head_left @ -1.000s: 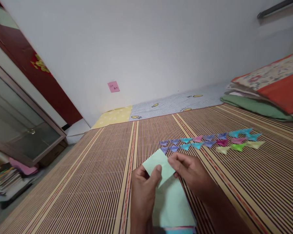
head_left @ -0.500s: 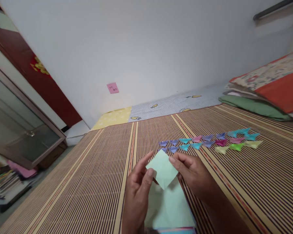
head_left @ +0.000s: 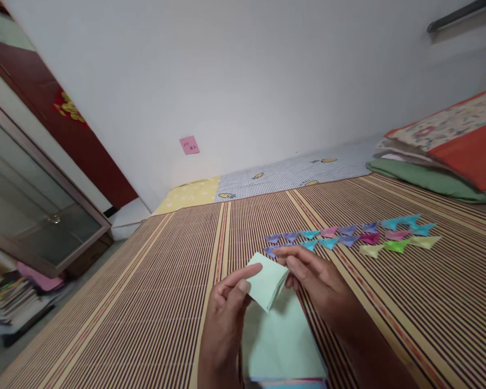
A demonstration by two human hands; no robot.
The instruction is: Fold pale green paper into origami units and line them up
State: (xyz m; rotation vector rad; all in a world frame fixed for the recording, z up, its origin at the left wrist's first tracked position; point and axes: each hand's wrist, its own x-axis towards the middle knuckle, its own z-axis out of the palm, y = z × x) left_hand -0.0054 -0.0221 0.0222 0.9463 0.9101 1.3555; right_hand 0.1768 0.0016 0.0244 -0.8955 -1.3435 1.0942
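Fingers of both hands, left hand and right hand, pinch green paper between them at opposite corners. Folded to a layered diamond; folds likely left versus finished-looking pieces beyond fingertips. Paper stack beneath.

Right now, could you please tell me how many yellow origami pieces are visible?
2: one yellow piece left of the lime-green piece, another right of it; the right hand may hide others.
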